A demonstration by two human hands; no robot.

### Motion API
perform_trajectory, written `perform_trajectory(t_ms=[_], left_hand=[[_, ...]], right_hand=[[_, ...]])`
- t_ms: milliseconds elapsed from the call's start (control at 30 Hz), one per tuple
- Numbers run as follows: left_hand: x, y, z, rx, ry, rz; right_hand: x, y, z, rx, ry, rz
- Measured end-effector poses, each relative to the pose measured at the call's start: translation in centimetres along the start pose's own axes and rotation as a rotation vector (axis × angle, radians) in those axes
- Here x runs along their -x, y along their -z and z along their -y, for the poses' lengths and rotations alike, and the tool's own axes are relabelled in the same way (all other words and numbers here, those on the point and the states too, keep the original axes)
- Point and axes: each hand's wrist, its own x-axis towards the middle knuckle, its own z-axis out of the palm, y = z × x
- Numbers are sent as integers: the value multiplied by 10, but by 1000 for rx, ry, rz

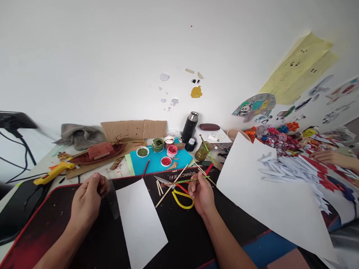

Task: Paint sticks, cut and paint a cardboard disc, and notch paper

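Observation:
My left hand [88,200] is closed above the dark desk mat, its fingers curled in. A clear plastic strip [113,201] shows right beside those fingertips; whether they grip it I cannot tell. Between the thumb and fingers of my right hand [202,192] is a thin green-stained stick [182,182], lying roughly level and pointing left. Beneath it are scissors [183,201] with yellow and orange handles and several pale wooden sticks [168,192]. A white sheet of paper [141,224] lies between my hands.
Open paint pots [166,161] stand on blue paper [137,166]. A glue gun [53,172] and model boat [98,152] are left. Behind are a flask [190,125] and murky jar [202,152]. Large white paper [252,186] with folded pieces spreads right, near another person's hand [327,157].

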Motion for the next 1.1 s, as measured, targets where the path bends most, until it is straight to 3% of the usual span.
perform_trajectory(t_ms=[300,667,933,1100], left_hand=[[-6,0,5,59,36,-82],[-9,-1,4,35,19,-172],[-12,-1,9,-33,25,-196],[-12,-1,10,-204,8,-213]], right_hand=[[-1,9,0,-62,-3,34],[-5,11,1,-138,-31,-19],[-5,10,2,-130,-54,-15],[-1,2,3,-69,-21,32]])
